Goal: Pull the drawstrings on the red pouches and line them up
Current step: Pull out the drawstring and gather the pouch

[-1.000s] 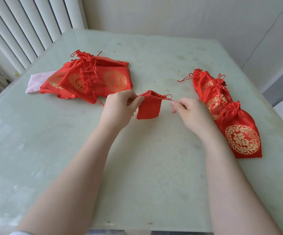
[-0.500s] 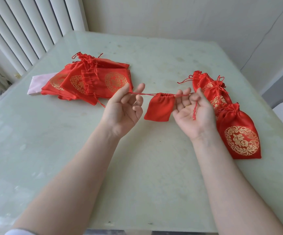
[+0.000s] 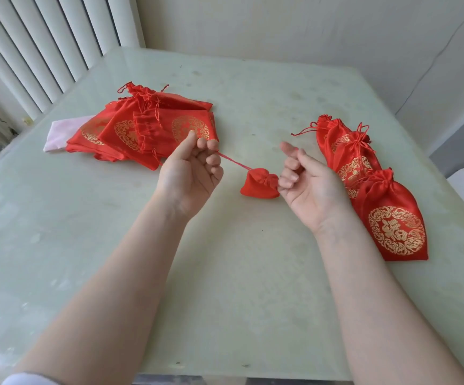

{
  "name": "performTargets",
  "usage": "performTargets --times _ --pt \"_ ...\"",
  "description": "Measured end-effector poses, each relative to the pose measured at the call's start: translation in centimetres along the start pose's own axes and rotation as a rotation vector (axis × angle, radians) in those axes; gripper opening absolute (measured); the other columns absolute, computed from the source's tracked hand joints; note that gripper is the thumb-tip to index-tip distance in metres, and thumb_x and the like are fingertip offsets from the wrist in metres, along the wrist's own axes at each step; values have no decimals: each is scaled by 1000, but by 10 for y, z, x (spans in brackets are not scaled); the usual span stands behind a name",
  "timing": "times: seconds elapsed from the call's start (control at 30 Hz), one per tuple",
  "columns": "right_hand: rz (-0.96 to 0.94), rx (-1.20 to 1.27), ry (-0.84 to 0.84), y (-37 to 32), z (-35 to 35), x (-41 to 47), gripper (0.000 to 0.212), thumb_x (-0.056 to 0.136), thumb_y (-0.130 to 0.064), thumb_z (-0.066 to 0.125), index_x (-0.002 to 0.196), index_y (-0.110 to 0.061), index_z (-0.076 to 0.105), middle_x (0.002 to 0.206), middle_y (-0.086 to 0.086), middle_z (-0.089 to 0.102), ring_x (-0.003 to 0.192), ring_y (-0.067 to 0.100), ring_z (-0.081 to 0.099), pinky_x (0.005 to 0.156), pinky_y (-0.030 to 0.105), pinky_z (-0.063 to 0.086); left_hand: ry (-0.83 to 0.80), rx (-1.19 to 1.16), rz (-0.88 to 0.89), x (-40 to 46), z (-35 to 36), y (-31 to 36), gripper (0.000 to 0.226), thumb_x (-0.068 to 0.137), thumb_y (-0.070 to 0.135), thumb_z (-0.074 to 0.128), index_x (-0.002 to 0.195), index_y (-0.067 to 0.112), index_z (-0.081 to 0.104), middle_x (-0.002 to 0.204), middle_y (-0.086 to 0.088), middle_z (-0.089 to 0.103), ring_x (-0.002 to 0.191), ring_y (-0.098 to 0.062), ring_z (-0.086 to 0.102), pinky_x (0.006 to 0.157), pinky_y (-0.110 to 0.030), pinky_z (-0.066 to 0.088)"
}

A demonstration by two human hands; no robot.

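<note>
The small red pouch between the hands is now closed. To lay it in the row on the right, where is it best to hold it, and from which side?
Grip the small pouch at its gathered neck, from above. The neck is bunched tight and points right, toward the right hand, so fingers can close round it, while the flat body would likely crumple.

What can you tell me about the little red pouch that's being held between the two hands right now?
The small red pouch is plain satin-like cloth with no gold print showing on this side. Its mouth is gathered tight into a puckered neck. It hangs low between the hands over the pale green table; whether its bottom touches the table cannot be told. A thin red drawstring runs taut from the neck up to the left hand, which pinches it. The right hand holds the neck's other side with curled fingers.
</note>
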State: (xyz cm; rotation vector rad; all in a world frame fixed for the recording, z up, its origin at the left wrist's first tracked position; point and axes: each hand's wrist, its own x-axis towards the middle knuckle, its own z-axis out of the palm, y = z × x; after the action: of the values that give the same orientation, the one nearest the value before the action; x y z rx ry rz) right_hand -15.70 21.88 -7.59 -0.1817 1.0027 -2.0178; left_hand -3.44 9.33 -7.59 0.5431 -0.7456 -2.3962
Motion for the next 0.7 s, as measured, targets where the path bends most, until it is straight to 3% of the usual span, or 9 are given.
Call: performTargets --times 0.1,0.2,0.3,0.4,0.5,0.6,0.7 --pt "-19 -374 -56 7 5 -6 16 89 -22 55 94 -7 62 62 -7 42 46 1 35 41 12 24 -17 157 28 -5 11 -4 31 97 35 40 73 18 52 70 7 64 48 -3 43 48 -13 36" --pt "-90 -793 -111 20 11 -12 7 83 -10 65 87 -16 67 64 -8 57 54 -2 51 53 10 39 -42 314 29 -10 18 -7 30 97 34 41 79 16 58 75 6 68 48 -3 44 45 -13 35" --pt "-161 -952 -112 30 14 -15 11 82 -8 66 74 -13 70 65 1 54 60 7 48 58 16 38 -76 459 46 -15 23 -10 27 97 27 43 82 14 62 80 2 69 49 -5 41 44 -13 35" --pt "-146 -892 -25 26 15 -16 20 86 -9 60 77 8 64 54 1 42 43 5 36 43 13 31 -69 536 69 -19 25 -9 22 96 25 45 91 17 64 93 -1 70 51 -7 40 45 -13 36" --pt "-94 -728 29 22 14 -14 24 93 -15 52 74 -8 65 56 -3 44 42 4 34 41 12 31 -20 634 83 -19 24 -12 11 94 24 50 101 23 58 92 4 69 52 -9 43 49 -17 33" --pt "-76 -517 18 21 14 -13 26 95 -14 47 76 -11 63 57 -3 45 45 6 34 38 12 31 35 767 75 -18 22 -22 23 89 19 60 109 19 49 72 13 64 51 -7 44 51 -19 33" --pt "-103 -545 9 22 13 -12 26 96 -13 44 79 -11 64 58 -3 44 46 6 35 39 13 32 -39 910 106 -18 19 -30 9 88 13 60 93 12 53 69 3 57 45 -4 41 46 -16 32"
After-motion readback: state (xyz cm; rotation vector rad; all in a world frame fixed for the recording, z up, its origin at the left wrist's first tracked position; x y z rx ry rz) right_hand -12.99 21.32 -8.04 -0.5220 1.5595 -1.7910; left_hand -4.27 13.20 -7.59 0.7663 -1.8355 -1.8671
